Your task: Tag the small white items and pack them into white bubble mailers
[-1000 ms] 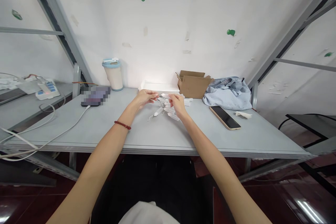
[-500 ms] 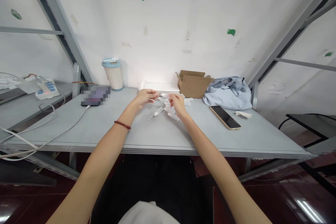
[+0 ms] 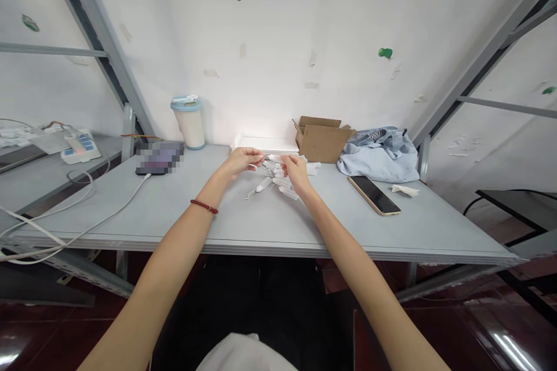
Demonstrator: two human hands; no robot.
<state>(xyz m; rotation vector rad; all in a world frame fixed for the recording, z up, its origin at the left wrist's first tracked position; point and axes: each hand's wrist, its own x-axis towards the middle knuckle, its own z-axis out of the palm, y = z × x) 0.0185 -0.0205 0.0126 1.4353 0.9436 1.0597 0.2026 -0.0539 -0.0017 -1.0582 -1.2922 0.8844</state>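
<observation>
Over the middle of the table, my right hand [image 3: 296,171] pinches a small white tapered piece [image 3: 275,158] between thumb and fingers. My left hand [image 3: 243,162], a dark red bead bracelet [image 3: 204,206] on its wrist, has thumb and fingertips pressed together just left of that piece's tip. What the left fingers hold is too small to make out. Below both hands lies a loose pile of similar white pieces [image 3: 287,192], some with thin grey cords. One such piece with its cord [image 3: 263,185] lies at the pile's front left.
Behind the hands are a white flat box [image 3: 270,144] and an open cardboard box [image 3: 324,142]. Right of them lie blue cloth [image 3: 378,156], a phone [image 3: 374,195] and crumpled tissue [image 3: 405,190]. A tumbler [image 3: 190,124] and a cabled phone [image 3: 159,158] are at left.
The view has shifted very slightly. Both hands keep the same pose over the pile, and the white piece stays in my right fingers.
</observation>
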